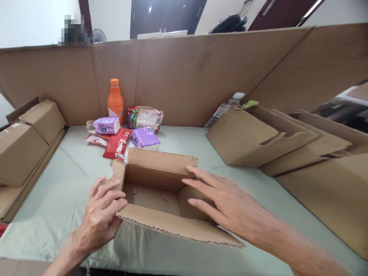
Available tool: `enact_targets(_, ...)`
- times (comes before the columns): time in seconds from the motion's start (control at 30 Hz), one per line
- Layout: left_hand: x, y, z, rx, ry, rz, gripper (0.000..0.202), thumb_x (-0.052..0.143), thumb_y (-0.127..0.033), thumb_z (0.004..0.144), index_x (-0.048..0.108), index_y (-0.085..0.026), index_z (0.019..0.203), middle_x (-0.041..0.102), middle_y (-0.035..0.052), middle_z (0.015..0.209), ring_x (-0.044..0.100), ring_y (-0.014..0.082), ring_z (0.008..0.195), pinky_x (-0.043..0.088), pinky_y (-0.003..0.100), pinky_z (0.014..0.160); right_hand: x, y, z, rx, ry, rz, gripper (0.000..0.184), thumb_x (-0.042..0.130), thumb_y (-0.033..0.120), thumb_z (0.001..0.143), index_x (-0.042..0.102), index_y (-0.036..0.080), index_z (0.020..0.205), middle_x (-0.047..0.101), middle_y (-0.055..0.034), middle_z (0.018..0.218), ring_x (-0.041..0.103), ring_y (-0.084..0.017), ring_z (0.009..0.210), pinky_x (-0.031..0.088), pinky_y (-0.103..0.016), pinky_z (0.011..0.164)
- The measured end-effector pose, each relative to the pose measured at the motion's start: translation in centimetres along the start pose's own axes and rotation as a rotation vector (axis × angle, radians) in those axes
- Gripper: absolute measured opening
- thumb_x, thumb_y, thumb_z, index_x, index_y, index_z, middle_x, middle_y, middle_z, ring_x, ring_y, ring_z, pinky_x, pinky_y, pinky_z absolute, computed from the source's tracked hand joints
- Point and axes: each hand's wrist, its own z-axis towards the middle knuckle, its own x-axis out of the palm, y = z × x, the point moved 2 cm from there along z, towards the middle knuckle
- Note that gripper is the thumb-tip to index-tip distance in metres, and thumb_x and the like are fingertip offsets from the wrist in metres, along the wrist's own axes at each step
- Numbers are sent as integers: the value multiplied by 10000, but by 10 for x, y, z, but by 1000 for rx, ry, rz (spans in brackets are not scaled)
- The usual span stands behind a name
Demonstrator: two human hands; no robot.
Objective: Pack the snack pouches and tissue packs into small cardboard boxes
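Left fingers [109, 198] curl while right fingers [201, 187] spread apart

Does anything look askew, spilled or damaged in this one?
Yes, one thing: the clear bottle at the back right is tilted, partly hidden by a cardboard box, whereas the orange bottle stands upright. The open box also has a curved notch in its left flap, possibly just a cutout. No spill shows.

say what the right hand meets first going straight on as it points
The right hand would likely meet the far flap of the open box; depth is unclear, and they may already touch.
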Motion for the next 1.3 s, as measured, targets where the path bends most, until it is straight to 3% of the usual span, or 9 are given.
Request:
enact_targets(0.3,-16,1,-22,-43,19,6,368,530,26,775,628,-185,1061,741,63,1031,572,249,1284,348,516,1183,20,16,22,-127,-91,37,445,421,391,1042,734,187,1283,536,-189,1538,604,-359,1320,596,-536,980)
enact_targets(0.63,-14,5,-21,-45,22,-29,377,499,11,796,638,-190,1083,748,70,1052,571,255,1291,376,493,1140,20,13,14,-89,-71,147,404,441,396,1043,726,249,1290,491,-131,1588,550,-336,1384,559,-539,1041)
enact_targets(0.77,-22,7,-19,-100,24,-168,374,453,35,871,641,-222,1069,749,46,1035,591,204,1270,471,421,1077,22,11,14,-75,-75,190,395,468,410,1033,723,261,1295,487,-121,1593,543,-339,1391,549,-539,1052)
enact_targets(1.0,-20,0,-19,-112,109,-213,400,506,-31,835,621,-214,1172,694,104,1212,562,263,1331,539,449,1023,20,11,14,-16,-104,341,375,486,441,1019,741,288,1249,520,-94,1571,551,-340,1386,540,-571,1061)
enact_targets(1.13,-14,-2,-17,-137,81,-187,392,488,7,827,628,-228,1108,615,113,1344,538,256,1355,519,449,1042,13,-1,15,100,-178,622,327,539,489,991,779,319,1135,634,-69,1461,628,-308,1304,552,-523,1059)
enact_targets(1.3,-12,-3,-16,-159,67,-142,353,501,-3,867,636,-234,1097,528,124,1446,508,257,1359,504,450,1035,14,-49,26,497,-491,1018,334,685,587,865,789,274,813,781,-94,1127,717,-302,1087,606,-460,905)
